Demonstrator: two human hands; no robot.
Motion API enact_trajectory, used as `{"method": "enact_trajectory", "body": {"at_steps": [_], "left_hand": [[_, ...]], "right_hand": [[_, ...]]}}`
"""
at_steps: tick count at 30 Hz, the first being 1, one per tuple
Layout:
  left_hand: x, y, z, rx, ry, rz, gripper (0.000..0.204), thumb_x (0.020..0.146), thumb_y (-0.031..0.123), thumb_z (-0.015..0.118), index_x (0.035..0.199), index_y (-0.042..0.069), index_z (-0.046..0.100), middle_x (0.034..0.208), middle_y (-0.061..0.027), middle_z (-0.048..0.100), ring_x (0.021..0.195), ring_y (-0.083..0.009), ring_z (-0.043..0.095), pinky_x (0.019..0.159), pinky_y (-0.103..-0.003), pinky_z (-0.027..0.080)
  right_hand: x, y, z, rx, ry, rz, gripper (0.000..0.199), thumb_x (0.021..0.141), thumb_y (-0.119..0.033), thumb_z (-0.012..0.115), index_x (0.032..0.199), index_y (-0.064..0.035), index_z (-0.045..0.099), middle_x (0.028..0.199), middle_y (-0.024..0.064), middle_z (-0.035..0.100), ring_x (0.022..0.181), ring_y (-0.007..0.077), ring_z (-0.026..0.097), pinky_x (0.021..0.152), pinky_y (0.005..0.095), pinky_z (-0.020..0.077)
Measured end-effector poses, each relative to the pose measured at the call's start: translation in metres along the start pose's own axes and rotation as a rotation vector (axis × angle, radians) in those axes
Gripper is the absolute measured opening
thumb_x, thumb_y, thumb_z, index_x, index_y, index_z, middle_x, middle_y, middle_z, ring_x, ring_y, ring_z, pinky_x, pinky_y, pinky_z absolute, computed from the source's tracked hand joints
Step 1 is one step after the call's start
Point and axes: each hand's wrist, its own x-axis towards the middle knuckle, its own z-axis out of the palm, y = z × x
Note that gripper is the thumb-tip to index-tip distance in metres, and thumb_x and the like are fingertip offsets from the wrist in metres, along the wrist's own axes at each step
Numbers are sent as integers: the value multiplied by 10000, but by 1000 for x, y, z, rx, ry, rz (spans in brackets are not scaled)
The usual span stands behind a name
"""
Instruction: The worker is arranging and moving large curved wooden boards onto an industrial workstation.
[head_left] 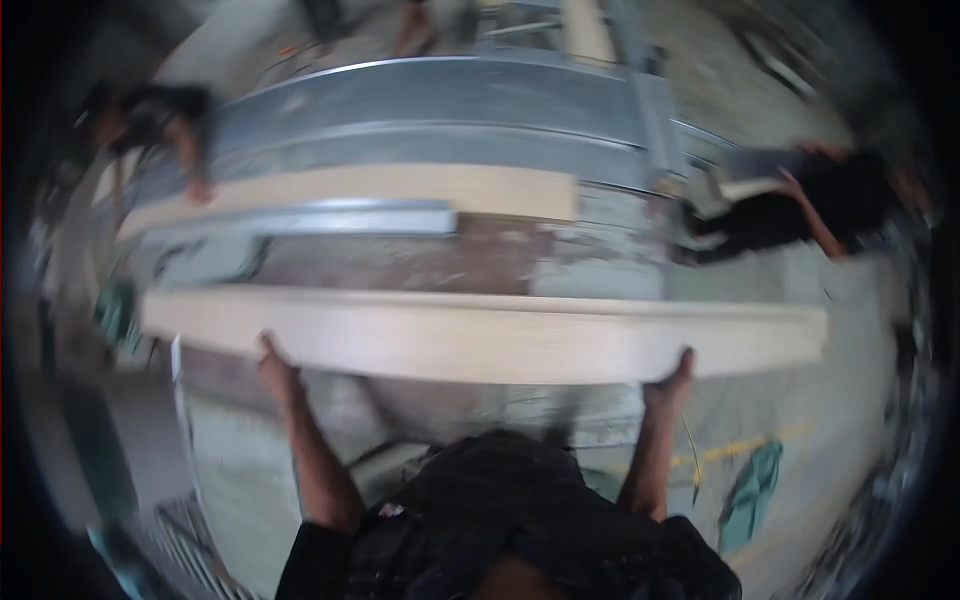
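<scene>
A long pale wooden board [480, 335] lies crosswise in front of me, held off the floor. My left hand [272, 362] grips its near edge left of the middle. My right hand [674, 378] grips the same edge farther right. Both thumbs show on the near face; the fingers are hidden under the board. The picture is blurred by motion.
Beyond the board, a second pale board [400, 190] lies among grey metal channels [420, 100] on a bench. One person [160, 125] stands at the far left with a hand on it, another person [810, 205] at the right. A green cloth [752, 490] lies on the floor.
</scene>
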Motion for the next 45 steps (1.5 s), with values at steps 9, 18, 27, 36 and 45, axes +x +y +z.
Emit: {"method": "enact_trajectory", "body": {"at_steps": [9, 18, 27, 36, 45], "left_hand": [[-10, 41, -33, -1287, 48, -573, 823, 1008, 569, 594, 1277, -208, 609, 1219, -261, 697, 1037, -338, 709, 856, -431, 614], [-16, 55, -35, -1349, 69, -538, 821, 1002, 546, 618, 1284, -225, 584, 1216, -280, 690, 1041, -357, 711, 867, -420, 620], [-17, 43, -35, -1356, 8, -477, 828, 1005, 568, 610, 1337, -190, 571, 1259, -276, 671, 1074, -348, 701, 881, -409, 622], [-14, 36, -32, -1261, 27, -404, 878, 994, 608, 592, 1311, -210, 573, 1256, -294, 664, 1079, -347, 701, 872, -404, 626], [-11, 134, -34, -1135, -66, -217, 867, 1003, 631, 559, 1330, -171, 586, 1262, -265, 673, 1070, -347, 702, 883, -425, 619]], "right_hand": [[7, 9, -3, 93, 8, -97, 572, 1051, -359, 564, 1507, -35, 442, 1447, 171, 586, 1335, 353, 572, 1167, 523, 434], [-1, 5, 7, 100, 47, -93, 610, 1026, -368, 608, 1514, -44, 438, 1468, 164, 572, 1340, 349, 569, 1172, 515, 426], [-4, 2, 11, 143, 48, -62, 528, 1061, -304, 562, 1483, -7, 451, 1395, 144, 610, 1272, 300, 618, 1104, 439, 503], [-5, 1, 14, 159, 60, -77, 546, 1050, -321, 589, 1485, -15, 462, 1401, 140, 616, 1283, 309, 611, 1119, 462, 487], [2, 2, 14, 125, 232, -211, 515, 1023, -255, 643, 1433, 25, 510, 1386, 170, 618, 1274, 322, 615, 1120, 482, 501]]}}
